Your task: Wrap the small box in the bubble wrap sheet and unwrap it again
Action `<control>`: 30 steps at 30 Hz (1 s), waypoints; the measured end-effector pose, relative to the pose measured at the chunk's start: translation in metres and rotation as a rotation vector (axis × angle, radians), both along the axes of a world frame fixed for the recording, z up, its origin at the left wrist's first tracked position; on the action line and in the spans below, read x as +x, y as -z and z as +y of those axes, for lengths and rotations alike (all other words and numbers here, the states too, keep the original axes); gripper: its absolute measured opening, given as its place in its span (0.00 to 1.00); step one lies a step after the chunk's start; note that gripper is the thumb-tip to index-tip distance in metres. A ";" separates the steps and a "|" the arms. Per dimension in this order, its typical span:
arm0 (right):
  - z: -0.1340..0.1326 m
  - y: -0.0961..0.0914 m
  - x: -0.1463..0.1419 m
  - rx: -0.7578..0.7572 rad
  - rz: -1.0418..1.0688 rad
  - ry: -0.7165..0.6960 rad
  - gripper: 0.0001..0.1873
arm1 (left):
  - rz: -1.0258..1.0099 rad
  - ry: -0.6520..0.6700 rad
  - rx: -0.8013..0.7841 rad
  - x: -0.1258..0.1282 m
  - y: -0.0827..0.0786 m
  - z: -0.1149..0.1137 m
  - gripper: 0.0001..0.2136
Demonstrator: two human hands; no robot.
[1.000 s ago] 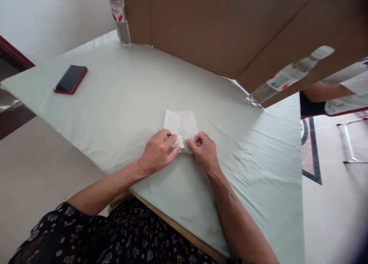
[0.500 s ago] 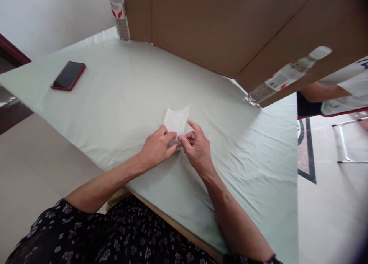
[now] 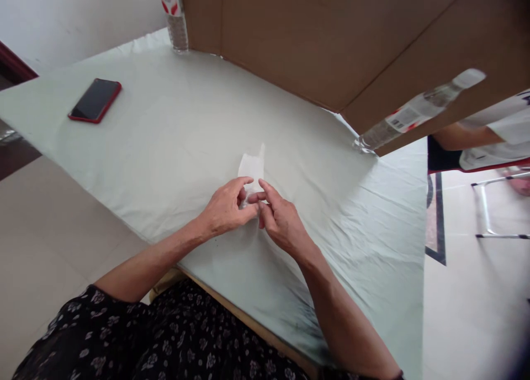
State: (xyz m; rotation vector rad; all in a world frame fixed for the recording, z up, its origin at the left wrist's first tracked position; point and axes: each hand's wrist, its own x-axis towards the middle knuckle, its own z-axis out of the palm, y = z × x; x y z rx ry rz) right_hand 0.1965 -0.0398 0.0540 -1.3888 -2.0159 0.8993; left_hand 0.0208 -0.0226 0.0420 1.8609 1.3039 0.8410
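A small white sheet (image 3: 251, 166), thin and partly see-through at its edges, rises just above the fingers at the middle of the table; whether it is paper or a plastic pouch I cannot tell. At its lower left edge, my left hand (image 3: 227, 205) is curled round it, thumb and index finger on either side. My right hand (image 3: 282, 217) meets it from the right. Its middle finger reaches across the sheet's lower end, the thumb sits close below and the index finger is raised. The fingers overlap and hide the sheet's bottom part.
A pale green cloth covers the table (image 3: 174, 120). A phone in a red case (image 3: 95, 100) lies at the left. Water bottles stand by a brown cardboard panel (image 3: 290, 32): one bottle (image 3: 177, 24) at the back left, another (image 3: 418, 112) at the right. Beyond it, a person's arm (image 3: 467, 135) shows.
My hands have drawn closer together, and the right middle finger now reaches across the sheet's lower end. The sheet's top right corner has swung leftward and looks narrower.
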 end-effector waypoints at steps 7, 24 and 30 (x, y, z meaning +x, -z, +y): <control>0.013 -0.005 0.013 -0.117 0.101 -0.072 0.30 | 0.140 -0.119 0.104 0.012 0.012 0.001 0.20; 0.019 0.013 0.014 0.269 -0.087 0.065 0.22 | 0.237 -0.101 0.324 0.013 0.018 -0.003 0.07; 0.027 0.022 0.019 0.310 0.012 0.145 0.20 | 0.240 -0.115 0.372 0.014 0.020 -0.004 0.07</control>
